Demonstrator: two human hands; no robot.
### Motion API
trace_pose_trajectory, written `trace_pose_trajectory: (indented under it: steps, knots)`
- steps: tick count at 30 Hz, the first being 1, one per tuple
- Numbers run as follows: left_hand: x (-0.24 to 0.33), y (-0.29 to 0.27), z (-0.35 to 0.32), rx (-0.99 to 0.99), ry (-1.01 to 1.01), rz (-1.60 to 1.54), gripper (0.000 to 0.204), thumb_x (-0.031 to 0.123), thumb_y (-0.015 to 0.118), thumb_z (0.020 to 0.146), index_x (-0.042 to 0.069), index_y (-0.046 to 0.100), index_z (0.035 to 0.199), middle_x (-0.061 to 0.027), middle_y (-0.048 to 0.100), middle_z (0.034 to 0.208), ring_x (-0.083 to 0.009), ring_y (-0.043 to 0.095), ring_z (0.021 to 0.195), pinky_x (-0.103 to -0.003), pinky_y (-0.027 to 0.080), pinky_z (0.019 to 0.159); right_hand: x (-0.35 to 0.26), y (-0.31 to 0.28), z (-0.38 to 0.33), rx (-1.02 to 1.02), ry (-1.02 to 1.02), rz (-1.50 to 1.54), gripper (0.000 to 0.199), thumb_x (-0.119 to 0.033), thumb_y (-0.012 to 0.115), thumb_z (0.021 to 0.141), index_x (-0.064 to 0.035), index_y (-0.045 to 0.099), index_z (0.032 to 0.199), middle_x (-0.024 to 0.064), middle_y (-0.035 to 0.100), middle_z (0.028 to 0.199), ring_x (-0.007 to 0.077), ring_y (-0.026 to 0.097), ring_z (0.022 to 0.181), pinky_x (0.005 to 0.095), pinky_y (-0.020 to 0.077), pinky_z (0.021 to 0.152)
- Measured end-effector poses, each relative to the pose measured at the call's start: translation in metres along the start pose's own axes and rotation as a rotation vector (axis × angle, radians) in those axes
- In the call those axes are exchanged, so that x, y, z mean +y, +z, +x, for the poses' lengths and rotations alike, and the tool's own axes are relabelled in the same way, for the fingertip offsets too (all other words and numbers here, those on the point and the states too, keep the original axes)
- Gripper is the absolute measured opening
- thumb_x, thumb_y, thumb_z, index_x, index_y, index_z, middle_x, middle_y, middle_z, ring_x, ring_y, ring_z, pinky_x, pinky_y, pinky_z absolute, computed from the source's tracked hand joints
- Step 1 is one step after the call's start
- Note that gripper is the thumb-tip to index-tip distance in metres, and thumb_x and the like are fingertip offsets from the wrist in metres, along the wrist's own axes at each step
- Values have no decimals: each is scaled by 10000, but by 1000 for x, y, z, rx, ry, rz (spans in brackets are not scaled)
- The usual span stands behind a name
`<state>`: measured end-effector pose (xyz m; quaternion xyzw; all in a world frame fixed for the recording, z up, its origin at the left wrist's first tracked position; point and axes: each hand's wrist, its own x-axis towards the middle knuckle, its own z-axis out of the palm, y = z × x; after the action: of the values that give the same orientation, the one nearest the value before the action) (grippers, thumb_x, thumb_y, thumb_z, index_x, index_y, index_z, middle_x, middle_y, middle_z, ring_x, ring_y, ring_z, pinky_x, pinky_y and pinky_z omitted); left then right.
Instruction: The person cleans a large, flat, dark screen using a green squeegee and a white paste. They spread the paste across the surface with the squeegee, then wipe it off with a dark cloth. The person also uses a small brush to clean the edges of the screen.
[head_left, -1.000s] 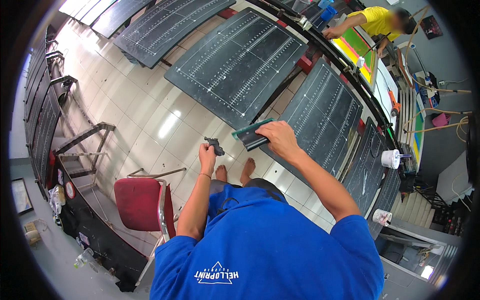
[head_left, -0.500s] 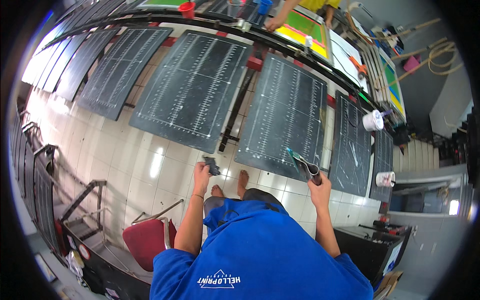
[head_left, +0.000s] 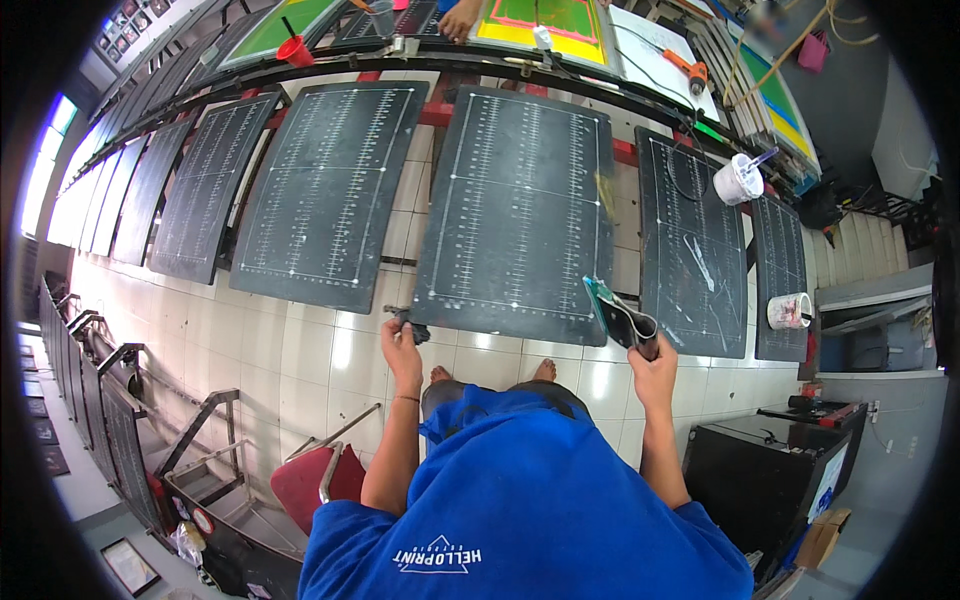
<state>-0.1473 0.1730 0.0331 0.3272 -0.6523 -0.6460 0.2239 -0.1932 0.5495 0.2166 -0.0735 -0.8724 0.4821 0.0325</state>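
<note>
Black is the big ruled board (head_left: 515, 215) before me, and I take it as my landmark. At its lower left corner my left hand (head_left: 402, 345) pinches a small dark clamp (head_left: 408, 322). At its lower right corner my right hand (head_left: 652, 368) is closed around a green-edged squeegee (head_left: 618, 316).

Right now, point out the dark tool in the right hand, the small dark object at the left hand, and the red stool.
Dark tool (head_left: 622, 322), head view, blade.
Small dark object (head_left: 410, 326), head view, middle.
Red stool (head_left: 305, 482), head view, seat.
</note>
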Motion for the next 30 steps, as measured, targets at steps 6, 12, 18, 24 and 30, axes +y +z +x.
trace_pose_trajectory:
  steps: [6, 12, 18, 24, 30]
  knots:
    - [-6, 59, -49, 303, 20, 114, 136, 77, 613, 932, 8, 520, 1004, -54, 507, 901, -140, 496, 836, -284, 460, 746, 32, -74, 53, 9, -96, 107, 128, -4, 611, 746, 28, 575, 865, 25, 484, 724, 94, 417, 680, 255, 354, 619]
    - [-10, 147, -142, 112, 171, 424, 126, 74, 620, 926, 5, 515, 938, -70, 502, 885, -154, 508, 810, -303, 463, 709, 79, -133, 85, -11, 24, 214, 159, 4, 611, 765, 22, 608, 923, -14, 463, 722, 75, 396, 677, 242, 338, 609]
    - [26, 244, -232, -418, 115, 433, 128, 65, 706, 863, 23, 585, 869, -93, 593, 799, -182, 576, 739, -306, 478, 675, 116, -160, 90, 10, 95, 262, 204, 21, 611, 771, 24, 630, 975, -21, 510, 750, 61, 417, 689, 232, 347, 622]
    - [63, 279, -236, -1008, 576, 576, 157, -2, 646, 823, 7, 642, 980, -150, 602, 998, -314, 604, 866, -376, 512, 768, 140, -174, 73, 51, 239, 351, 218, 31, 605, 775, 9, 648, 989, -36, 501, 732, 43, 415, 680, 219, 344, 619]
    - [78, 288, -184, -1419, 979, 1015, 168, 90, 588, 788, 28, 623, 940, -96, 566, 1019, -264, 531, 1018, -351, 488, 898, 154, -177, 72, 100, 288, 307, 212, 29, 607, 787, 7, 644, 995, -60, 476, 712, 33, 409, 661, 210, 332, 601]
